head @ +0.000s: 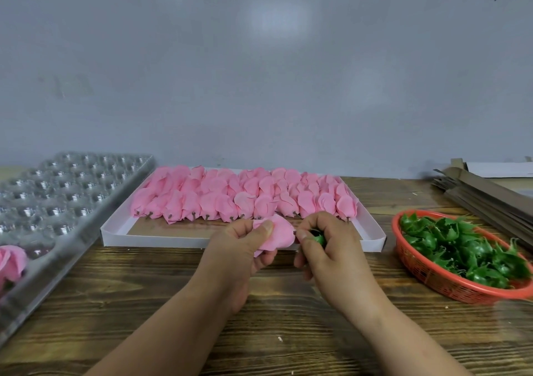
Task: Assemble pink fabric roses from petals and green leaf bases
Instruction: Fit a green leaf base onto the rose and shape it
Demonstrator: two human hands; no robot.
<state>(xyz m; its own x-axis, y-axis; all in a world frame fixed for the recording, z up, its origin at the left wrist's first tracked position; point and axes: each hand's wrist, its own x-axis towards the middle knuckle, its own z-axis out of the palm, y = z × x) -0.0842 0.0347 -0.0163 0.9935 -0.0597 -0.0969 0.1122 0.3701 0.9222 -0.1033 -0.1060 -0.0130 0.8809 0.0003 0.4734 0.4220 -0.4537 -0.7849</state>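
A pink petal bud (pixel 275 235) is pinched in the left hand (pixel 240 248), held just above the near rim of the white tray (pixel 184 241) of pink buds on the wooden desk (pixel 259 318). The right hand (pixel 326 248) grips a green leaf base (pixel 317 238) close beside the bud's stem end. An orange basket (pixel 427 274) of leaf bases sits right; a clear blister tray (pixel 57 194) sits left, one finished rose (pixel 11 260) in it.

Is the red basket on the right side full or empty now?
Nearly full: the red basket holds a heap of green leaf bases that rises above its rim.
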